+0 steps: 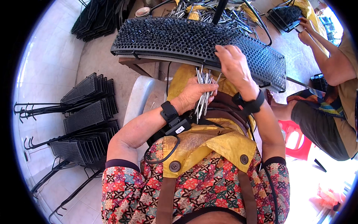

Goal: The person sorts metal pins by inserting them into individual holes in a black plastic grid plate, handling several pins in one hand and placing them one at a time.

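Your left hand (193, 94) is grasping metal strips (202, 104), apparently handy for your right hand (236, 68) (hold indeterminable) at the rack (264, 62).

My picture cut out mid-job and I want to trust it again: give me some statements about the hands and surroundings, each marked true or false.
1. The left hand grips a bunch of thin metal strips. True.
2. The right hand is at the near edge of the black perforated panel. True.
3. Both wrists are bare. False: each wears a black band.
4. Nobody else is in view. False: another person's arm shows at the right.
5. Stacked black racks stand to the left. True.
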### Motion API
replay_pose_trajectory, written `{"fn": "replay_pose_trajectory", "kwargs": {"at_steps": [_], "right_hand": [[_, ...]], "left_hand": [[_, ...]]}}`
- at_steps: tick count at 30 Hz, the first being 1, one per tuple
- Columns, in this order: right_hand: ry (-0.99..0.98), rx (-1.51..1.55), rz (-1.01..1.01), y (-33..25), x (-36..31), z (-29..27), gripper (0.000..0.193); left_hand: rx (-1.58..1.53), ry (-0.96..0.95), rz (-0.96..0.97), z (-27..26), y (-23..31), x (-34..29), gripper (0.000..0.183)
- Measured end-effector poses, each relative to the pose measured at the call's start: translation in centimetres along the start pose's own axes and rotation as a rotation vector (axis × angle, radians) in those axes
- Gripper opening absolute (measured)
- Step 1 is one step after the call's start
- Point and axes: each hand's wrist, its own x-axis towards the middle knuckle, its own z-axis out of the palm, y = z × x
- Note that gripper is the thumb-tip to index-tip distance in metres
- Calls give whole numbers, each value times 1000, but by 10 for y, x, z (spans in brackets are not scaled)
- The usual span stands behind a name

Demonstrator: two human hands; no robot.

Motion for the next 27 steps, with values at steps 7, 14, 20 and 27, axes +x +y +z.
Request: {"fn": "replay_pose_trajectory", "kwargs": {"at_steps": [7, 14, 20, 27], "right_hand": [[-224, 519, 645, -21, -37, -16, 11], [228, 386, 586, -11, -1, -22, 13], [338, 167, 118, -5, 20, 0, 12], [62, 90, -155, 6, 12, 16, 18]], "left_hand": [[23, -36, 38, 0, -3, 0, 14], [20, -23, 26, 2, 2, -3, 15], [9, -23, 19, -1, 0, 0, 16], [-1, -4, -10, 3, 1, -2, 16]]}}
